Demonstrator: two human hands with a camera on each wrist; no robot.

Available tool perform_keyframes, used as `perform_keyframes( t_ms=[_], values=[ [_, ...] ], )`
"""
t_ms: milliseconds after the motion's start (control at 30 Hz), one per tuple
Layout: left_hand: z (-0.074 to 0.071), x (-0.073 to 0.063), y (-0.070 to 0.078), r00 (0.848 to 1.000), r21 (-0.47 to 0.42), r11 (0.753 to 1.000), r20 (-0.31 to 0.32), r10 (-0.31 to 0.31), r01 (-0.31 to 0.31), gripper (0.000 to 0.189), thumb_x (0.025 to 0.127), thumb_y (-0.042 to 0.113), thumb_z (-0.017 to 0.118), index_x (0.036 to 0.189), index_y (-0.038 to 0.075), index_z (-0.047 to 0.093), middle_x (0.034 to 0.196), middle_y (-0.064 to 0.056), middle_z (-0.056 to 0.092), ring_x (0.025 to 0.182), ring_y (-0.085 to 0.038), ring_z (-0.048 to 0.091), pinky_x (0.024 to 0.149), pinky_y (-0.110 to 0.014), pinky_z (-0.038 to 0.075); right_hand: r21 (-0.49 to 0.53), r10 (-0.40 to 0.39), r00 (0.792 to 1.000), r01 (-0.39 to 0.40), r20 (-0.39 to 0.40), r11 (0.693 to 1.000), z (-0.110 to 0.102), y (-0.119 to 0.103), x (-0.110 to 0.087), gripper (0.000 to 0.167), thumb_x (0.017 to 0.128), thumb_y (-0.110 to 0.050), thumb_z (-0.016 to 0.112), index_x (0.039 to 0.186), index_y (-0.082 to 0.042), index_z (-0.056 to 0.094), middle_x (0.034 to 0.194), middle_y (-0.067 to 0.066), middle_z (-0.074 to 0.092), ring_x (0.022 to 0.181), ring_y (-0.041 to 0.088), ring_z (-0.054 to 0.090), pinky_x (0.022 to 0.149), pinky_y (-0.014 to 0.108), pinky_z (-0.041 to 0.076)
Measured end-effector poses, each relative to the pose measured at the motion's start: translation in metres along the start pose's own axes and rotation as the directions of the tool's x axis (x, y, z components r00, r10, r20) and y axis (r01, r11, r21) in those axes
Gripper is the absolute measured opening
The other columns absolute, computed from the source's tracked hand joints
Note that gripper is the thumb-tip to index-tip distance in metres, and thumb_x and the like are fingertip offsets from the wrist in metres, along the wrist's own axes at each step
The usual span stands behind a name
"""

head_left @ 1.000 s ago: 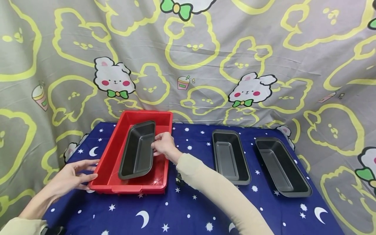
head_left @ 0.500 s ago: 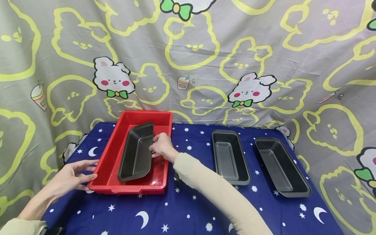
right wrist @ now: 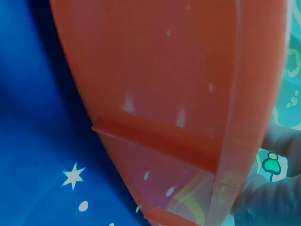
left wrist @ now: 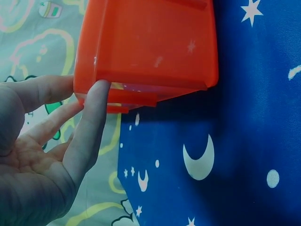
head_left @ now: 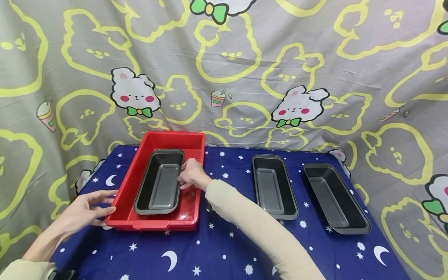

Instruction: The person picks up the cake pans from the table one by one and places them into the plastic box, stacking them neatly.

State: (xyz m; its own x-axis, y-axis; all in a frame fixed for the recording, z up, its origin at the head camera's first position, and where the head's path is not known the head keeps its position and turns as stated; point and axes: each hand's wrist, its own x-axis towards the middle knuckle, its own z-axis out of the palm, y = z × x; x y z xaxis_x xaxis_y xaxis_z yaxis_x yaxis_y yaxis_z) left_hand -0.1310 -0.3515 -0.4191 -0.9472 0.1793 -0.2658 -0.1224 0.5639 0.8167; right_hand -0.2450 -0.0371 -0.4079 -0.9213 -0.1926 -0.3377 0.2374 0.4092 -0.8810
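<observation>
The dark pan [head_left: 163, 186] lies inside the red tray [head_left: 182, 224], long axis roughly along the tray's, just left of the nearer right hand [head_left: 192, 174], which pinches its rim, while the left hand [head_left: 85, 209], fingers spread, touches the tray's near-left corner

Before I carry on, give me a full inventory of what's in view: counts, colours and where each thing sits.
Red bin: one, red, left part of the table
Loaf pan in bin: one, dark grey, inside the red bin
Middle loaf pan: one, dark grey, on the cloth right of the bin
Rightmost loaf pan: one, dark grey, on the cloth beyond it
Tablecloth: one, blue with white moons and stars, under everything
Backdrop: one, grey with yellow outlines and white rabbits, behind the table
Sleeves: two, cream, one per arm
Left hand: one, at the bin's near-left corner
Right hand: one, gripping the binned pan's right rim
</observation>
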Motion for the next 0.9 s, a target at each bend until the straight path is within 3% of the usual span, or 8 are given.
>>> perform_keyframes(
  t_ms=[133, 300, 433, 533, 700, 900],
  values=[
    [0.0, 0.0, 0.001, 1.0, 0.002, 1.0, -0.004, -0.002, 0.002, 0.067, 0.102, 0.009, 0.067, 0.155, -0.016, 0.034, 0.133, -0.039, 0.059, 0.084, -0.016, 0.077, 0.071, -0.038, 0.068, 0.094, -0.013, 0.999, 0.008, 0.053, 0.996, -0.006, 0.002, -0.002, 0.048, 0.09, 0.01, 0.072, 0.136, 0.012, 0.059, 0.107, 0.031, 0.077, 0.083, 0.037, 0.08, 0.067, 0.04, 0.067],
    [0.0, 0.0, 0.0, 1.0, 0.006, 1.0, -0.003, 0.004, -0.004, 0.067, 0.102, 0.009, 0.067, 0.155, -0.016, 0.034, 0.133, -0.04, 0.058, 0.084, -0.016, 0.077, 0.071, -0.038, 0.068, 0.22, -0.049, 0.996, 0.031, 0.079, 0.975, -0.021, 0.003, -0.006, 0.044, 0.091, 0.007, 0.073, 0.133, 0.011, 0.062, 0.109, 0.034, 0.076, 0.065, 0.023, 0.071, 0.059, 0.034, 0.066],
    [-0.001, 0.0, -0.001, 1.0, 0.002, 1.0, -0.002, 0.009, -0.009, 0.067, 0.102, 0.009, 0.067, 0.154, -0.017, 0.035, 0.132, -0.039, 0.059, 0.084, -0.016, 0.077, 0.07, -0.038, 0.068, 0.265, -0.085, 0.992, 0.057, 0.093, 0.963, -0.036, 0.002, -0.012, 0.045, 0.092, 0.006, 0.072, 0.136, 0.011, 0.061, 0.111, 0.034, 0.075, 0.065, 0.017, 0.069, 0.06, 0.032, 0.066],
    [-0.001, -0.001, -0.001, 1.0, 0.0, 1.0, 0.0, 0.009, -0.009, 0.067, 0.102, 0.009, 0.067, 0.154, -0.017, 0.034, 0.132, -0.039, 0.059, 0.085, -0.016, 0.078, 0.071, -0.039, 0.068, 0.272, -0.112, 0.989, 0.08, 0.101, 0.959, -0.049, 0.0, -0.018, 0.046, 0.093, 0.005, 0.071, 0.137, 0.009, 0.061, 0.117, 0.034, 0.074, 0.074, 0.022, 0.075, 0.063, 0.033, 0.067],
    [-0.001, 0.0, 0.0, 1.0, -0.005, 1.0, -0.002, 0.01, -0.01, 0.067, 0.102, 0.009, 0.067, 0.154, -0.017, 0.035, 0.131, -0.038, 0.06, 0.085, -0.016, 0.077, 0.071, -0.039, 0.068, 0.279, -0.149, 0.984, 0.116, 0.102, 0.953, -0.068, 0.001, -0.029, 0.042, 0.095, 0.0, 0.072, 0.137, 0.003, 0.063, 0.127, 0.034, 0.071, 0.103, 0.043, 0.077, 0.071, 0.037, 0.068],
    [-0.001, -0.001, 0.001, 1.0, -0.006, 1.0, -0.001, 0.008, -0.008, 0.068, 0.101, 0.01, 0.068, 0.154, -0.017, 0.035, 0.131, -0.037, 0.06, 0.085, -0.017, 0.078, 0.071, -0.039, 0.068, 0.278, -0.2, 0.975, 0.167, 0.093, 0.946, -0.087, 0.008, -0.044, 0.039, 0.097, -0.004, 0.071, 0.136, 0.001, 0.065, 0.13, 0.033, 0.069, 0.104, 0.04, 0.077, 0.078, 0.041, 0.068]
  ],
)
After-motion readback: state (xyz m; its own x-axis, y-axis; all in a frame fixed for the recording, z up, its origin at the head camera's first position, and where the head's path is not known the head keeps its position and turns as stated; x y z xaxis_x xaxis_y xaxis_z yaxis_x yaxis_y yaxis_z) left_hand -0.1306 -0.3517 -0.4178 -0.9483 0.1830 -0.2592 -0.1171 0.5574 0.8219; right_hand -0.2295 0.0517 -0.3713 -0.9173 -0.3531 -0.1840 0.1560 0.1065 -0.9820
